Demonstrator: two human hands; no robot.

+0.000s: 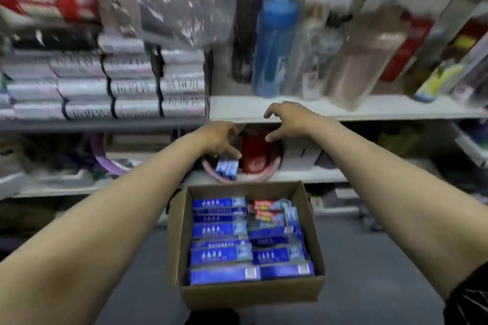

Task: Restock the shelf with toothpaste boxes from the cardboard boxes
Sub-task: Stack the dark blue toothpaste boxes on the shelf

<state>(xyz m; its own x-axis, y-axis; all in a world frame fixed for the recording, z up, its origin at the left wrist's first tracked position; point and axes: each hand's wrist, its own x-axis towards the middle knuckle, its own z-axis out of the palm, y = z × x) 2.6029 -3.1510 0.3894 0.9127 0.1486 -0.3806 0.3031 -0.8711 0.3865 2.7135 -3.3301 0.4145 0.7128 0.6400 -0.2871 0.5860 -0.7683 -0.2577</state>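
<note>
**Head view: placing step in hand**

Head camera shows the left hand (217, 138) reaching down onto two upright blue toothpaste boxes (227, 168) by the pink basin (254, 179) on the lower shelf (303, 174). Its fingertips meet their tops, but blur hides whether they pinch or have let go. The right hand (289, 120) hovers nearby, fingers spread and loosely bent, holding nothing. Below, the cardboard box (250, 293) is nearly full of packs (219, 229) — restocking looks barely begun. Next: settle the pair upright, then reach down for more.

blue toothpaste boxes (219, 256) lie flat, packed in an open cardboard box (250, 294).
</note>
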